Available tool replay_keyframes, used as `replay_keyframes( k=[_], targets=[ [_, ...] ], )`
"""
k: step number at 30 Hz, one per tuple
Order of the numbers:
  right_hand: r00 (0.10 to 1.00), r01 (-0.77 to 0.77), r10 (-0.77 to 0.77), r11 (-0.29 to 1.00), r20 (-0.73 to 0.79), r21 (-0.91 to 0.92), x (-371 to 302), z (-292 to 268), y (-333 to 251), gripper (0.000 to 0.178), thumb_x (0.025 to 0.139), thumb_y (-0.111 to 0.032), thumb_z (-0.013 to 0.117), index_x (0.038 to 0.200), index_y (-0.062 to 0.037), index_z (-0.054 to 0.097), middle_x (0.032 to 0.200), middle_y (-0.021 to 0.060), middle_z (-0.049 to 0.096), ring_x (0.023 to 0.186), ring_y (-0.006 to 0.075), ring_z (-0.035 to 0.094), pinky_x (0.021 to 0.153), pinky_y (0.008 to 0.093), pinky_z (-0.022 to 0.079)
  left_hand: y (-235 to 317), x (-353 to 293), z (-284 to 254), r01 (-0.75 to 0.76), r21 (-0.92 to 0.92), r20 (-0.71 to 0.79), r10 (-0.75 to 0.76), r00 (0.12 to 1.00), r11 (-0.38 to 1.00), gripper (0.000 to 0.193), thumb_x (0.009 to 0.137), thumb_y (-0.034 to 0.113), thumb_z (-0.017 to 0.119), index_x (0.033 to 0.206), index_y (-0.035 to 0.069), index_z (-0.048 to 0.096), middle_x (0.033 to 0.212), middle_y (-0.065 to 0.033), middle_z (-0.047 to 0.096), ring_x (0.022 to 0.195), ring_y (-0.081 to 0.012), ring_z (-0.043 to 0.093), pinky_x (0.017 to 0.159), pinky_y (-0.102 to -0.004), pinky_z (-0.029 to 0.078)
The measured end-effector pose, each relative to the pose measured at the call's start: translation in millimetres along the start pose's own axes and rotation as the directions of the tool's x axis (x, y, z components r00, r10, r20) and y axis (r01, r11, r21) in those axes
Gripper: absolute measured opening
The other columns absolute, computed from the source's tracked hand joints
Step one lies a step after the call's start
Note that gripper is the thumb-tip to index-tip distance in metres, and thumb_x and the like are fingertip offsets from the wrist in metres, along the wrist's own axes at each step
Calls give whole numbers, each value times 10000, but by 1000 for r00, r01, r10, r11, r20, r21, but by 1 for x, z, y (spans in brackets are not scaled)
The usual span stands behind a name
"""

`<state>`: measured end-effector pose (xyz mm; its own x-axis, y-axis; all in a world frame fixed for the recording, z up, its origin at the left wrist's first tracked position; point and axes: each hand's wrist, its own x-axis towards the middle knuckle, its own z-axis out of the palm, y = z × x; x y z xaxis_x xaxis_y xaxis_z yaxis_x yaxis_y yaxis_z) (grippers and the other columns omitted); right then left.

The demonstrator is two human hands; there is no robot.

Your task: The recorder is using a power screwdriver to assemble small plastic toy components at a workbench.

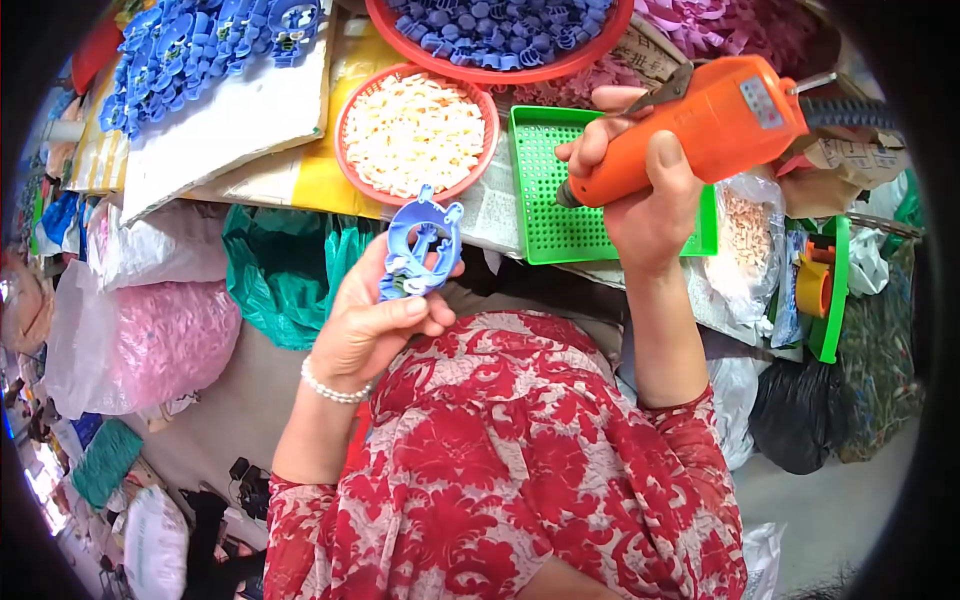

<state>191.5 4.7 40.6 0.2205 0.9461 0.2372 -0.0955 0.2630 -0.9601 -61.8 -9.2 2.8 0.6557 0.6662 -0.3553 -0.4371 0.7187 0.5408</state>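
Note:
Between the fingers of my left hand (375, 315) is a blue plastic part (420, 245) with a round opening and small lugs at its top. It is held up in front of the table's near edge. My right hand (650, 205) grips an orange power screwdriver (690, 130), its dark tip (567, 195) pointing left and down over a green perforated tray (535, 225). A dark coiled cord (850, 112) runs from the tool's rear. Beyond my left hand stands a red basket (350, 155) filled with small cream-coloured pieces. Whether the tip touches the tray I cannot tell.
Many blue parts (200, 45) lie heaped on a white board (230, 130) at the back left. A red basin (600, 52) of blue pieces stands at the back. Pink pieces (725, 30) pile up behind the tool. Bags (165, 335) flank the table, including a black one (800, 410).

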Motion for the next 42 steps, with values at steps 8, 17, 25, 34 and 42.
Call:
replay_keyframes(
  k=[8,17,25,34,42],
  targets=[
    [999,50,-49,996,-17,68,-9,2,29,780,771,-716,439,1060,5,499,724,57,529,679,172,509,706,357,450,-27,12,6,107,-98,-20,-109,994,989,481,790,7,592,1225,38,389,1045,-91,543,875,-196,597,675,-285,482],
    [998,50,-45,991,-40,121,-10,1,36,780,749,-743,434,1033,-23,529,712,49,529,670,175,508,685,351,443,-28,15,12,103,55,-78,-99,992,993,475,811,-24,586,1220,59,358,1088,-109,544,849,-235,644,668,-270,558],
    [999,23,-18,993,-48,112,-9,1,34,785,739,-750,439,1027,-26,527,705,48,524,633,177,495,668,346,432,-27,18,13,107,54,-46,-105,993,993,526,805,-50,554,1258,63,311,1134,-134,523,839,-243,649,671,-264,563],
    [998,4,0,997,-60,81,-9,2,35,813,716,-774,435,1037,-30,504,699,44,512,622,178,483,688,344,413,-34,23,19,94,114,-70,-86,994,989,566,806,-44,535,1287,63,257,1138,-134,508,851,-228,646,672,-254,555],
    [996,75,-68,985,-50,152,-9,-1,21,835,730,-776,408,1037,-9,529,711,60,547,633,189,519,674,355,429,-40,25,24,60,195,-69,-48,996,979,664,813,-37,529,1355,70,161,1166,-139,491,866,-219,638,671,-249,545]
  ],
)
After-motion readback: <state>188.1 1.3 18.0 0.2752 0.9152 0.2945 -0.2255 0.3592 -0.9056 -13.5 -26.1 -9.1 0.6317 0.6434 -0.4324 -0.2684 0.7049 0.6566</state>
